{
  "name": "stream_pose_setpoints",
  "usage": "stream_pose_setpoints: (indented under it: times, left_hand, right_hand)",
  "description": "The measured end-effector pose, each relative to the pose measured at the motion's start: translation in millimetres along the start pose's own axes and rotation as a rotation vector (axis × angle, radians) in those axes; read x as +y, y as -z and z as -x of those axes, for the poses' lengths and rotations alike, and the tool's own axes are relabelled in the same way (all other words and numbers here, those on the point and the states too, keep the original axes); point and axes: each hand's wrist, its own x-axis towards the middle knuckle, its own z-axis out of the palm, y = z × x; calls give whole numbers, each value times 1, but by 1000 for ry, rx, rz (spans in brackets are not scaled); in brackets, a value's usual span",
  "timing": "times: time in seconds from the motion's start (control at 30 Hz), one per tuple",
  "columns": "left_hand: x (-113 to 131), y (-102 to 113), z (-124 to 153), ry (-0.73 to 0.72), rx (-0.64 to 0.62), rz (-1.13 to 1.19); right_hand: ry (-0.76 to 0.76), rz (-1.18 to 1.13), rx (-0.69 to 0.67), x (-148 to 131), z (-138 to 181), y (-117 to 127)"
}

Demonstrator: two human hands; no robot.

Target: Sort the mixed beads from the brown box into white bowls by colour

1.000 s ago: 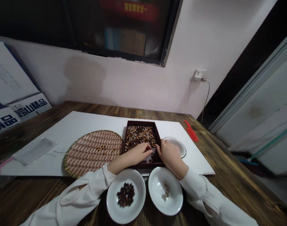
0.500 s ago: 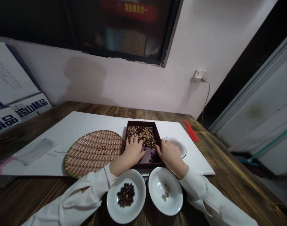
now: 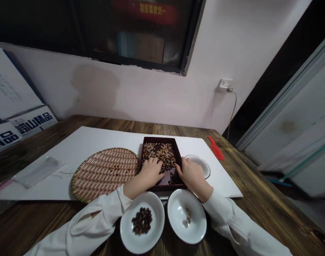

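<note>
A dark red tray (image 3: 178, 155) holds a heap of mixed brown, tan and pale beads (image 3: 159, 152) at its far end. My left hand (image 3: 150, 171) lies inside the tray with fingers stretched flat, their tips against the near edge of the heap. My right hand (image 3: 189, 172) rests at the tray's right wall, fingers curled at the rim; what they pinch, if anything, is hidden. Just in front of me stand two white bowls: the left bowl (image 3: 127, 237) holds dark brown beads (image 3: 142, 220), the right bowl (image 3: 197, 227) a few pale beads (image 3: 186, 217).
A round woven tray (image 3: 104, 172) with a few loose beads lies left of the red tray on a white board (image 3: 72, 149). A glass dish (image 3: 202, 165) sits at the right, a red plastic piece (image 3: 216, 150) beyond it. A clear bag (image 3: 37, 171) lies far left.
My left hand went from pinching beside the right hand to lying flat, and has pushed the beads toward the far end. The right hand stays at the tray's right wall.
</note>
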Motion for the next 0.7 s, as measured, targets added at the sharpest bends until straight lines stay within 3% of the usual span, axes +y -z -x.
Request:
stream_pose_setpoints:
  times: [0.7]
  left_hand:
    - [-2, -1, -4, -147, -61, 170]
  right_hand:
    - [6, -2, -7, 0, 0, 1]
